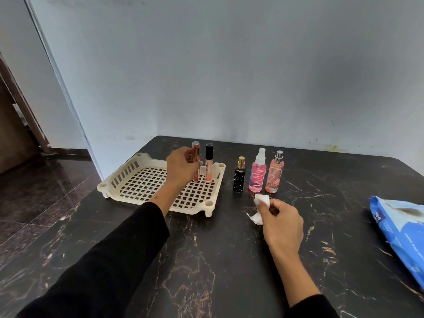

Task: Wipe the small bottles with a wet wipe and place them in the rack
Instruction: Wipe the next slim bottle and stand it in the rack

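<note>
A cream plastic rack [128, 177] with a grid floor sits on the dark marble table. My left hand [181, 168] grips a slim orange tube [195, 154], standing it upright inside the rack. Beside it in the rack stands a lip gloss tube [209, 166] with a black cap. My right hand [280, 222] holds a crumpled white wet wipe [260, 205] just above the table. To the right of the rack stand a black bottle [239, 177] with a gold cap, a pink spray bottle [257, 174] and a peach spray bottle [274, 175].
A blue wet wipe pack [403, 228] lies at the table's right edge. A grey wall runs behind the table. The table's left edge drops to a dark polished floor [34, 191].
</note>
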